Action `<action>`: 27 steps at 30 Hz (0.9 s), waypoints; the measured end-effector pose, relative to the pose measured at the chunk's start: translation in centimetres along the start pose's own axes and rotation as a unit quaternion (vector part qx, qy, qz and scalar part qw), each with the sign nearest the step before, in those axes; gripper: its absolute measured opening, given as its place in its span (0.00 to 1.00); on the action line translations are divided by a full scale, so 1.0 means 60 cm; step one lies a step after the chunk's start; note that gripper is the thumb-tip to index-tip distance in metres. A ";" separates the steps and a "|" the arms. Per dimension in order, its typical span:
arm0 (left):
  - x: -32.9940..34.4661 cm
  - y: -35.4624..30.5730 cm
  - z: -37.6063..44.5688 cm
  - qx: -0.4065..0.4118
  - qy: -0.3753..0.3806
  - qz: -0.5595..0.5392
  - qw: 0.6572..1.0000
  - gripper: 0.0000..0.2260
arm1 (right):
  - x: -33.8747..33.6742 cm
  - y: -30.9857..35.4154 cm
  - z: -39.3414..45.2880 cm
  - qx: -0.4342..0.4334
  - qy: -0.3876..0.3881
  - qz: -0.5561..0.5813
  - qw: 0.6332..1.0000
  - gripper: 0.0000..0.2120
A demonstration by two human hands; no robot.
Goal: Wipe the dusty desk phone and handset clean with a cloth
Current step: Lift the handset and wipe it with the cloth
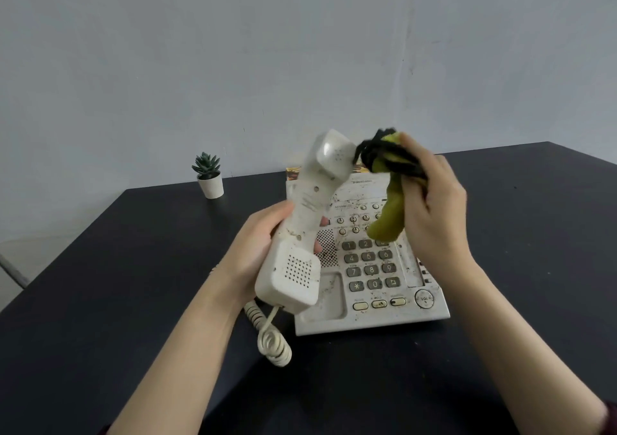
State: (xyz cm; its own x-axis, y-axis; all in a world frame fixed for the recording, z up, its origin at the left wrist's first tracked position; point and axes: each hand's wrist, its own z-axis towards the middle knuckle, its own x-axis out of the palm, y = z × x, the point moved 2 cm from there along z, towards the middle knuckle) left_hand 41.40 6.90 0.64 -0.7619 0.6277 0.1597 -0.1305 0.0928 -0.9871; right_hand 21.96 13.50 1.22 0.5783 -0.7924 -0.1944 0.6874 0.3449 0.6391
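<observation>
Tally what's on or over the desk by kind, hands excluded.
Desk phone base: 1
Handset: 1
Coiled cord: 1
Cloth: 1
Potted plant: 1
Total: 5

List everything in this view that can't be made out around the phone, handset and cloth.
Head view only:
- Handset back: turned away, and the left hand covers its middle.
- Cloth: bunched in the right hand and blurred, so contact with the earpiece is unclear.
- Phone upper keys: hidden behind cloth and handset; small labels are unreadable.
- Phone's right-side buttons: behind the right wrist.
- Coiled cord: its plug into the phone is hidden.
</observation>
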 end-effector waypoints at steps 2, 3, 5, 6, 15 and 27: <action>0.010 0.006 -0.001 0.000 0.014 0.037 0.999 0.18 | -0.003 -0.001 0.003 0.033 -0.025 0.048 0.998 0.17; 0.015 0.009 -0.001 -0.004 0.018 0.048 0.999 0.18 | -0.001 -0.003 0.003 0.045 -0.022 0.048 0.998 0.16; 0.021 0.015 0.000 -0.009 0.024 0.064 0.998 0.17 | 0.006 -0.004 -0.001 0.039 0.010 0.008 0.999 0.16; 0.023 0.017 0.000 -0.010 0.025 0.070 0.997 0.17 | 0.011 -0.005 -0.004 0.025 0.030 -0.015 0.999 0.18; 0.016 0.017 0.003 0.003 -0.010 0.046 0.999 0.18 | 0.034 0.009 -0.027 -0.058 0.125 -0.069 0.988 0.24; 0.002 0.033 0.020 -0.020 -0.016 -0.083 0.996 0.19 | 0.058 0.026 -0.049 -0.118 0.229 -0.093 0.962 0.28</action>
State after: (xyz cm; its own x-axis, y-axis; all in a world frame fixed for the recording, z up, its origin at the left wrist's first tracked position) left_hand 40.28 6.21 -1.28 -0.7512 0.5769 0.3207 -0.2314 0.2249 -0.9465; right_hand 26.34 12.78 -0.65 0.5319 -0.5648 -0.6309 0.8467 0.3662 0.3860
